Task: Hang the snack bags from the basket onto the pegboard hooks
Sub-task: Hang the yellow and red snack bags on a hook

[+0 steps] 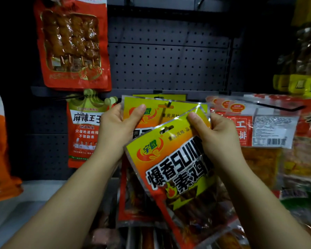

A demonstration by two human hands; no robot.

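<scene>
- Dark grey pegboard (169, 56) fills the background of a shop display, with snack packets hanging across it.
- Right hand (217, 139) pinches the upper right edge of the front yellow bag (171, 169): thumb on the face, fingers curled behind. The bag is tilted, its top leaning left, and its hang hole is clear of any hook.
- Left hand (118, 128) grips the upper left corner of the rear yellow bag (162, 110), thumb across the front.
- Rear yellow bag sits upright just behind the front one and is partly covered by it. A hook tip (169, 103) shows at its hang hole.
- Another yellow packet edge shows behind these two.
- To the left, a red packet with a crown top (83, 133) hangs beside the left hand.
- Above it hangs a red packet of skewers (72, 44).
- To the right, red and white packets (269, 126) hang on a black hook (284, 107).
- Basket: cannot be made out.
</scene>
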